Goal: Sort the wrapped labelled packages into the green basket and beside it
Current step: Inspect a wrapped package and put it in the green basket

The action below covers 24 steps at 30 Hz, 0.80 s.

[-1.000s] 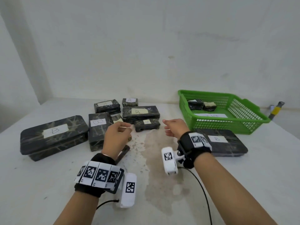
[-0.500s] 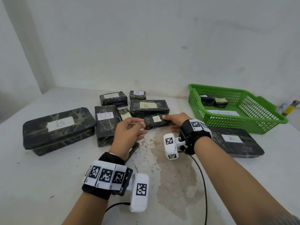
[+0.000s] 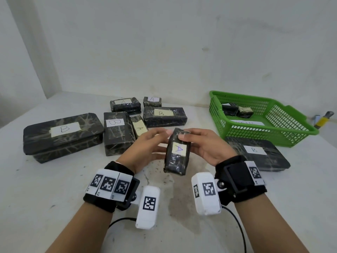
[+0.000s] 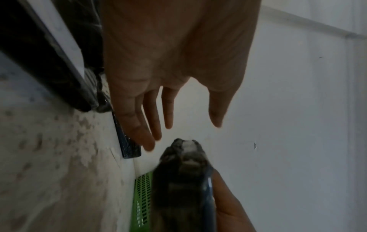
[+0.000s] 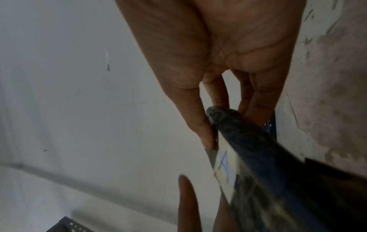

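Nearest the viewer, two forearms reach forward over a pale, stained table [image 3: 54, 198], each wrist wearing a black band with printed markers. Between the hands, lifted clear of the table, is a small dark wrapped package labelled A [image 3: 177, 152]. Its long axis runs from the viewer away, the near end hanging lower, the label facing up. The right hand [image 3: 206, 147] pinches the far upper end, thumb on the label face and fingers behind (the wrist view shows this plainly). The left hand [image 3: 145, 148] is spread with straight fingers just beside the package's left edge; whether it touches cannot be told.

To the right, beyond the right hand, a flat package marked B [image 3: 255, 152] lies on the table, touching the green basket [image 3: 300, 132] behind it. The basket holds small packages. So the basket lies forward and to the right of the held package, and the right hand is the nearer one to carry it.

Farther back on the left, more A and B packages [image 3: 160, 114] wait unsorted.
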Each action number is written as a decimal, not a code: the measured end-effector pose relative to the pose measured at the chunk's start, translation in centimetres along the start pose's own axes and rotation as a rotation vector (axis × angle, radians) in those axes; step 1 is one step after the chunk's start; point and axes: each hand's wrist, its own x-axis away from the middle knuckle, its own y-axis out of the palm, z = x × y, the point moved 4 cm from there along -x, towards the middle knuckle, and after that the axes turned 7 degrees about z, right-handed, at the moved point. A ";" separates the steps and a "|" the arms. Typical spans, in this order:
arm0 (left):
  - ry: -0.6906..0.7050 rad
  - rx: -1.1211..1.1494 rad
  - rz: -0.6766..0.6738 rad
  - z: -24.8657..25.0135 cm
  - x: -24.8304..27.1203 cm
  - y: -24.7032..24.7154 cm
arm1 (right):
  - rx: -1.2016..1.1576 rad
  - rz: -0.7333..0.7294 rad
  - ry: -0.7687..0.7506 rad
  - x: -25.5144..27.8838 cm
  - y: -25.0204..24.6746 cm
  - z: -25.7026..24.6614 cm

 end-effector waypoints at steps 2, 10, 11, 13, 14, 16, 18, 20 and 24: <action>0.013 -0.011 -0.057 -0.1 0.1 0.3 | -0.026 0.000 -0.044 0.5 0.3 0.2; 0.115 0.164 0.072 0.0 -0.4 -0.8 | -0.047 -0.087 0.096 1.3 0.3 2.6; 0.118 0.186 0.092 0.0 -0.4 -0.8 | -0.078 -0.098 0.092 1.3 0.3 2.8; 0.103 0.217 0.118 -0.3 -0.6 -0.8 | -0.185 -0.048 0.039 1.0 0.1 2.8; 0.088 0.224 0.116 -0.5 -0.6 -0.7 | -0.231 -0.003 0.010 0.8 -0.1 2.8; 0.061 0.207 0.085 -0.8 -0.6 -0.4 | -0.282 0.056 -0.020 0.4 -0.3 3.0; 0.048 0.182 0.041 -0.8 -0.3 0.0 | -0.318 0.071 -0.019 0.2 -0.2 3.3; 0.047 0.175 0.027 -0.7 -0.1 0.1 | -0.371 0.064 -0.019 0.2 0.0 3.4; 0.126 0.179 0.075 -0.3 -0.1 -0.6 | -0.442 0.040 -0.053 0.3 0.1 3.0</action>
